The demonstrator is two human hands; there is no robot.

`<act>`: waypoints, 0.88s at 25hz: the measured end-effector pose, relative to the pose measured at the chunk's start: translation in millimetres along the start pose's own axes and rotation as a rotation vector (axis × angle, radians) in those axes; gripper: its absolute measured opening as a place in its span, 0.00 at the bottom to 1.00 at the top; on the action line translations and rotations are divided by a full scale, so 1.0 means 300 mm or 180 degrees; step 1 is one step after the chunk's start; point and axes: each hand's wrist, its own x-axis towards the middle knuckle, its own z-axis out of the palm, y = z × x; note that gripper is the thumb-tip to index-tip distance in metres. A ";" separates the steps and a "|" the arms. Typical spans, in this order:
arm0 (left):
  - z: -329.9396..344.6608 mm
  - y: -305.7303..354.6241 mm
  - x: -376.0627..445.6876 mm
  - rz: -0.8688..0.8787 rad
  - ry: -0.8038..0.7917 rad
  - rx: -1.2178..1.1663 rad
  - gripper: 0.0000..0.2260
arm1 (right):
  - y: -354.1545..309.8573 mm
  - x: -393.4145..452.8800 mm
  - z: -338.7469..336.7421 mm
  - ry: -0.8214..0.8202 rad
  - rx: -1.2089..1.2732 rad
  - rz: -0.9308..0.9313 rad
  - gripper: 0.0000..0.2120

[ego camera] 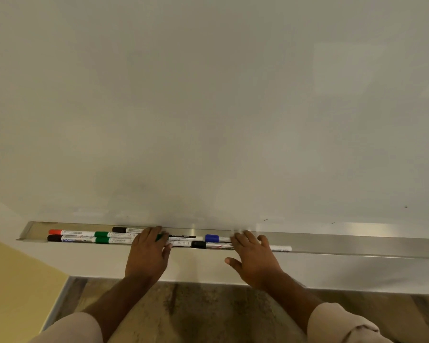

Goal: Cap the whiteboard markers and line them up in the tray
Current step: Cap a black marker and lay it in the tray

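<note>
I have both hands flat, fingers spread, gripping nothing: left hand [148,253] and right hand [254,258] over capped white markers [84,236] in the long metal tray [357,241]; lining-up step, next nudge the ends flush
</note>
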 end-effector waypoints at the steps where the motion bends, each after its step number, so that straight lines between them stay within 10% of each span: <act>1: 0.004 0.023 -0.003 0.0045 -0.0030 0.0006 0.18 | 0.028 -0.013 0.002 -0.0006 0.0003 0.0053 0.40; 14: 0.023 0.225 0.019 0.0472 -0.0370 -0.0423 0.21 | 0.233 -0.097 0.017 0.0385 0.0344 0.0537 0.19; 22: -0.039 -0.047 -0.010 -0.0319 0.0147 -0.0223 0.20 | 0.206 -0.081 0.032 0.0474 0.0353 0.0667 0.22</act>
